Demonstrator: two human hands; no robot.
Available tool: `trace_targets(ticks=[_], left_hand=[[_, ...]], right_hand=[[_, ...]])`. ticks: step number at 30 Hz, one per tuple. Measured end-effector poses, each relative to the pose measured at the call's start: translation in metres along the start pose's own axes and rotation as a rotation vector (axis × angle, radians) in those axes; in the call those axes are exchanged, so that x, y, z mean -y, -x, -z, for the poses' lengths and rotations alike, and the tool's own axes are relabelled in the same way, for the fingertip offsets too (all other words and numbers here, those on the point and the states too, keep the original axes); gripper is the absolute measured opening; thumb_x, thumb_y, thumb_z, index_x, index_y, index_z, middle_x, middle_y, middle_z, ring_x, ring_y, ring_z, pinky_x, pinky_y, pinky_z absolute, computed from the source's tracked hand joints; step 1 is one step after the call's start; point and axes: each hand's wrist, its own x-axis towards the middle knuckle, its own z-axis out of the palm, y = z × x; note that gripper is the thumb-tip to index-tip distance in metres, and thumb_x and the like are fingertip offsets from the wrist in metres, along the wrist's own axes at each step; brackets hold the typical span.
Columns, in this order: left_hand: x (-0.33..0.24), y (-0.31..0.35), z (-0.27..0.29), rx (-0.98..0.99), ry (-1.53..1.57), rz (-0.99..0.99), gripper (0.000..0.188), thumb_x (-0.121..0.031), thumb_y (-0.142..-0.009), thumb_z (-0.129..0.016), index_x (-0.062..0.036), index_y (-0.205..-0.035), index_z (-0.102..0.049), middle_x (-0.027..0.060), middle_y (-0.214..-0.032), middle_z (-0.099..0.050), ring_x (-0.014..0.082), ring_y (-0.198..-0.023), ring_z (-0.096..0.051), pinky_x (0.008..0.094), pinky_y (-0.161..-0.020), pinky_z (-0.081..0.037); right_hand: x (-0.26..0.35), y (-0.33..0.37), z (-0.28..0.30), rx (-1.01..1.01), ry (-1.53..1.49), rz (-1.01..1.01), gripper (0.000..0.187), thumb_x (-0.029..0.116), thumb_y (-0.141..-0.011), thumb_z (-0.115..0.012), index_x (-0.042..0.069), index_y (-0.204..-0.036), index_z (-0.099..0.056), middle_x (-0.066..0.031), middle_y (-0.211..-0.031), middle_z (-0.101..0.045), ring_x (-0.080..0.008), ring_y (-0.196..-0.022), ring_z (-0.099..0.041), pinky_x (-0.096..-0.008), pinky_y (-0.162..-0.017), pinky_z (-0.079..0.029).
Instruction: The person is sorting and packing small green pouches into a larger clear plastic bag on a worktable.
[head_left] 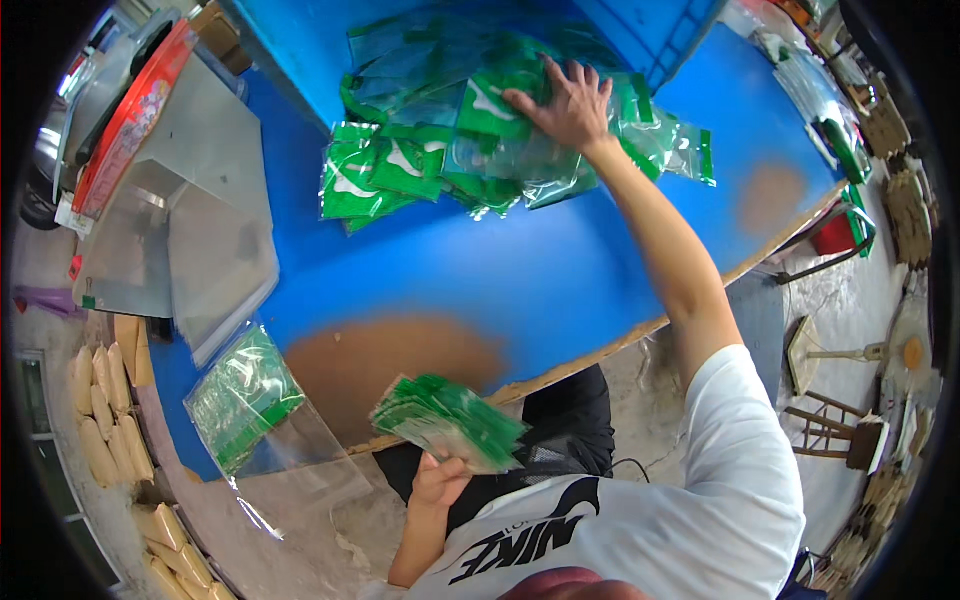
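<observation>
My left hand (440, 484), low near the table's front edge, grips a fanned stack of green-and-clear plastic packets (450, 420). My right arm stretches across the table, and my right hand (574, 104) lies with fingers spread on a heap of similar packets. That heap of green-and-clear packets (410, 165) spills from the opening of a blue crate (290, 50) onto the tabletop. Nothing shows gripped in my right hand; its palm side is hidden.
The blue table (420, 260) has worn brown patches. At its left corner, a clear bag (250, 400) with green packets overhangs the edge. Translucent plastic sheets (220, 240) stand further back. Brown parcels (105, 410) lie lower left; a wooden stool (850, 435) stands right.
</observation>
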Motion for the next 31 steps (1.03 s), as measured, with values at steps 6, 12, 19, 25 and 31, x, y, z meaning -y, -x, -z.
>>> trace_targets(ticks=[6,12,19,25,31], left_hand=[[0.001,-0.002,-0.024,-0.002,-0.021,-0.015,0.065,-0.005,-0.082,-0.071,-0.0025,-0.141,-0.043,0.0107,-0.136,-0.055,0.0276,-0.127,-0.052,0.0459,-0.111,-0.038],[0.012,-0.002,-0.029,-0.083,-0.026,-0.09,0.066,-0.012,-0.084,-0.074,-0.0025,-0.142,-0.042,0.0105,-0.136,-0.055,0.0298,-0.13,-0.051,0.0468,-0.112,-0.038],[0.022,0.013,-0.04,-0.126,-0.01,-0.17,0.059,-0.011,-0.085,-0.073,-0.0031,-0.138,-0.047,0.0084,-0.133,-0.057,0.027,-0.127,-0.053,0.0448,-0.113,-0.038],[0.02,0.04,-0.019,-0.022,0.031,-0.23,0.067,-0.014,-0.08,-0.079,-0.0058,-0.14,-0.048,0.0103,-0.135,-0.058,0.0282,-0.128,-0.053,0.047,-0.113,-0.037],[0.025,0.038,-0.041,0.004,-0.026,-0.305,0.087,-0.031,-0.083,-0.079,-0.0141,-0.154,-0.031,0.0114,-0.163,-0.021,0.0386,-0.15,-0.018,0.0704,-0.115,-0.016]], right_hand=[[0.009,0.085,0.041,-0.017,-0.044,0.206,0.092,0.074,-0.079,-0.06,0.019,-0.151,-0.039,-0.0262,-0.15,-0.034,-0.0483,-0.143,-0.023,-0.0678,-0.114,-0.014],[0.025,0.141,0.068,0.206,-0.173,0.359,0.096,0.077,-0.078,-0.059,0.013,-0.147,-0.043,-0.0281,-0.146,-0.039,-0.0499,-0.139,-0.03,-0.0682,-0.112,-0.019],[0.085,0.203,0.135,0.369,-0.383,0.361,0.084,0.05,-0.083,-0.072,0.001,-0.143,-0.042,-0.0257,-0.144,-0.043,-0.0422,-0.14,-0.034,-0.0526,-0.115,-0.027],[0.115,0.297,0.137,0.34,-0.226,0.862,0.066,0.029,-0.077,-0.081,0.004,-0.132,-0.055,-0.0195,-0.14,-0.051,-0.0342,-0.136,-0.044,-0.0484,-0.113,-0.036],[0.157,0.321,0.188,0.803,-1.471,-0.387,0.024,0.016,-0.099,-0.06,0.011,-0.121,-0.064,-0.0135,-0.123,-0.065,-0.0284,-0.108,-0.065,-0.0325,-0.087,-0.055]])
